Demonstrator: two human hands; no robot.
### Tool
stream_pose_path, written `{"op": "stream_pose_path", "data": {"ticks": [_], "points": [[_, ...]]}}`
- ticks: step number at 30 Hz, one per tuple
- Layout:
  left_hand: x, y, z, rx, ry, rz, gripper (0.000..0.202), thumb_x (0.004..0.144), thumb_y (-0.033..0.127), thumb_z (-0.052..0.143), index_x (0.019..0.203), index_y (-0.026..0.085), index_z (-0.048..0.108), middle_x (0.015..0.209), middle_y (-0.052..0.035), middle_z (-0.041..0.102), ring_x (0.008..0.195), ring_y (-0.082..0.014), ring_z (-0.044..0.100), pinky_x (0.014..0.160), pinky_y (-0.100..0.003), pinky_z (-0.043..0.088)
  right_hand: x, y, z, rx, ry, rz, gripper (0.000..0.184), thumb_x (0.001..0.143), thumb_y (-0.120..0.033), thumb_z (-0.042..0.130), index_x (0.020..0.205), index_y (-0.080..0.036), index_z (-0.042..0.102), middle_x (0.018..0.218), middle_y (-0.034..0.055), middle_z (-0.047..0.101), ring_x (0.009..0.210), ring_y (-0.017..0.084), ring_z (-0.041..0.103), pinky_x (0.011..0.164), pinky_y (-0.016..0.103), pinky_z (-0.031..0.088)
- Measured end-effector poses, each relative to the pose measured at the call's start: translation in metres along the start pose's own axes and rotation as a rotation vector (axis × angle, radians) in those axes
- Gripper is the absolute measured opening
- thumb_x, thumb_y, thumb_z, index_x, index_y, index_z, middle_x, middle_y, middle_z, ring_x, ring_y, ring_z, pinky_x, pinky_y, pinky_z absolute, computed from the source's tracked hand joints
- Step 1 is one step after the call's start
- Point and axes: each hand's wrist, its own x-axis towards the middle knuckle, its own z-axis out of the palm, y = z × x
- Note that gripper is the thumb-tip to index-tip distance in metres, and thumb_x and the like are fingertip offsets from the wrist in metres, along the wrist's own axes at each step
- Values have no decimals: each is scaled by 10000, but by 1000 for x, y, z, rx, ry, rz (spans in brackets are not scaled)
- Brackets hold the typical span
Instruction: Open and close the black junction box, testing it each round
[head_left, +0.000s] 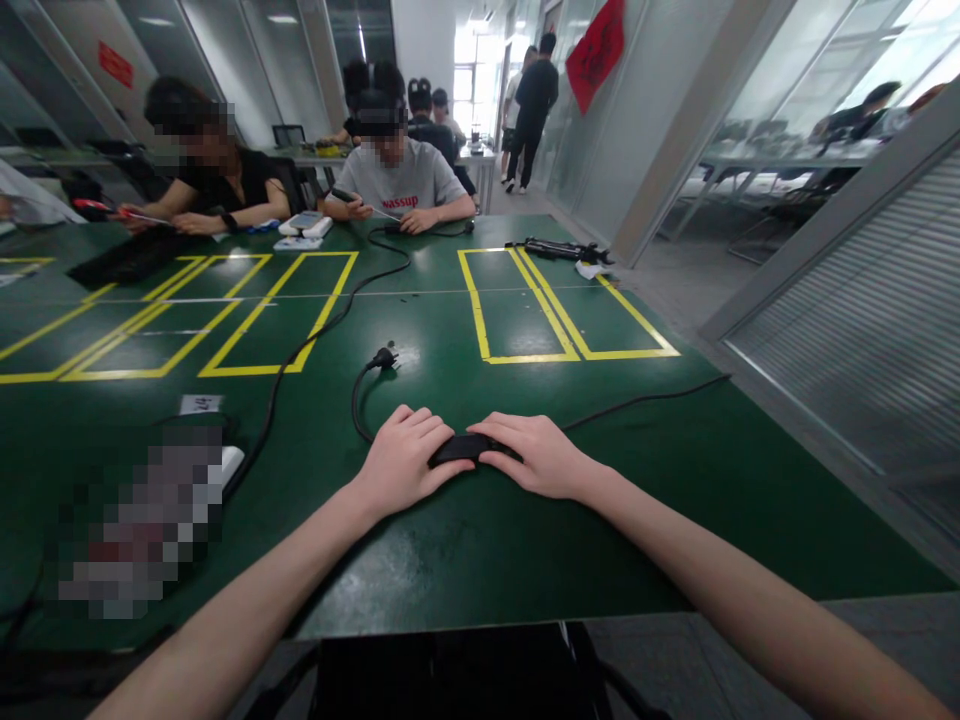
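A small black power adapter (463, 447) lies flat on the green table (525, 520), straight in front of me. My left hand (405, 458) covers its left end with curled fingers. My right hand (534, 453) grips its right end the same way. A black cord runs from under my left hand in a loop to a black plug (383, 357) lying further out. Another thin black cable (645, 399) leads away to the right from under my right hand.
Yellow tape rectangles (525, 310) mark the table further out. A white power strip (229, 462) lies at the left with a long black cable (300, 350) running back. Two people sit at the far edge handling tools. A black tool (559, 249) lies at the far right.
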Motion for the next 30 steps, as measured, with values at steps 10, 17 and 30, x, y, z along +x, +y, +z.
{"op": "stream_pose_path", "data": {"ticks": [10, 17, 30], "points": [[4, 8, 2, 154, 82, 86, 454, 954, 119, 540, 1406, 154, 554, 1213, -126, 704, 1064, -259, 650, 881, -390, 476, 4, -9, 5, 534, 219, 453, 210, 995, -410, 557, 939, -252, 430, 668, -59, 572, 571, 132, 537, 555, 242, 414], [2, 9, 3, 201, 46, 96, 538, 878, 47, 556, 1410, 125, 558, 1184, -114, 740, 1007, -258, 647, 871, -411, 448, 6, -1, 6, 889, 0, 568, 311, 985, -536, 520, 932, -251, 409, 588, -72, 604, 425, 101, 432, 438, 202, 302], [1, -1, 3, 63, -44, 40, 472, 953, 269, 646, 1399, 133, 573, 1175, -129, 754, 1025, -270, 649, 875, -417, 459, -1, -1, 3, -211, 47, -106, 207, 1026, -339, 580, 1114, -168, 657, 1025, 117, 746, 880, 236, 664, 757, 356, 542]]}}
